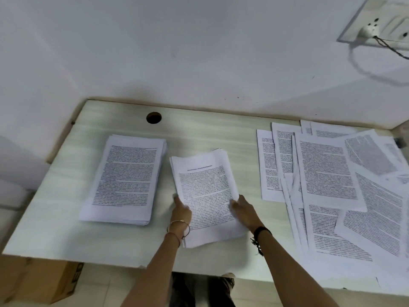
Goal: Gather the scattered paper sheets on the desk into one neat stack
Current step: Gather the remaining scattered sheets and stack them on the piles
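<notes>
A bundle of printed sheets (204, 187) is held over the middle of the desk (199, 134), tilted a little to the left. My left hand (182, 210) grips its left edge and my right hand (242, 209) grips its right edge, each with the thumb on top. A neat thick stack of printed sheets (126, 178) lies on the desk to the left, apart from the bundle. Several loose printed sheets (327, 171) lie scattered and overlapping across the right part of the desk.
A round cable hole (153, 117) sits near the desk's back edge. The wall behind carries a socket plate (376, 23) with a plugged cable at the upper right. A cardboard box (44, 280) stands on the floor under the desk's left front.
</notes>
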A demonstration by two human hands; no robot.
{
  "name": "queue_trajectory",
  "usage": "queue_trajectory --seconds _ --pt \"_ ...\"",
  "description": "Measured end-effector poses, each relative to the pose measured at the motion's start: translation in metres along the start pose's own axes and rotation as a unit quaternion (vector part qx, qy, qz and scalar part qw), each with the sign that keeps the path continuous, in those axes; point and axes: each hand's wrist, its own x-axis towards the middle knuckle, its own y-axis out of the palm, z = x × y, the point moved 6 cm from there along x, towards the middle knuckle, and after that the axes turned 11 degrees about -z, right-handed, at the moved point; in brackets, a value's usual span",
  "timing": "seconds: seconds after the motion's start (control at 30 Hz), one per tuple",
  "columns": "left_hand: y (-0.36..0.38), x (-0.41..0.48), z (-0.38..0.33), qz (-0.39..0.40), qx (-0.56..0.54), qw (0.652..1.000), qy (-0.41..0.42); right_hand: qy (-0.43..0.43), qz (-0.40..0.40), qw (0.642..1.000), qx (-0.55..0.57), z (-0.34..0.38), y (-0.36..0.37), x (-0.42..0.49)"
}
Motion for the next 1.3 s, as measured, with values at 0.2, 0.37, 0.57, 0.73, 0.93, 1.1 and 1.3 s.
queue_trajectory --seconds 0.2,0.37,0.57,0.73,0.93,1.1,1.3 --pt "-0.062 0.032 -0.032 -0.088 0.040 0.983 0.158 0.009 -0.104 0.985 0.141 0.037 0.026 -0.008" --pt "-0.145 0.073 -0.017 -0.211 0.024 0.971 0.107 -0.051 -0.073 0.991 0.101 0.101 0.089 -0.007" --pt "-0.226 0.121 0.019 -0.256 0.036 0.964 0.066 -0.069 -0.011 0.997 0.039 0.144 0.170 -0.001" --pt "-0.239 0.162 0.055 -0.163 0.065 0.984 0.030 -0.142 0.025 0.981 -0.134 0.152 0.208 -0.003" --pt "-0.240 0.180 0.082 -0.153 0.147 0.977 -0.019 -0.160 -0.002 0.972 -0.171 0.149 0.210 0.003" --pt "-0.211 0.182 0.075 -0.093 0.168 0.981 0.009 -0.157 -0.003 0.976 -0.154 0.145 0.209 0.001" --pt "-0.150 0.153 0.029 -0.051 0.150 0.985 0.072 -0.103 -0.077 0.975 -0.181 0.113 0.147 0.012"
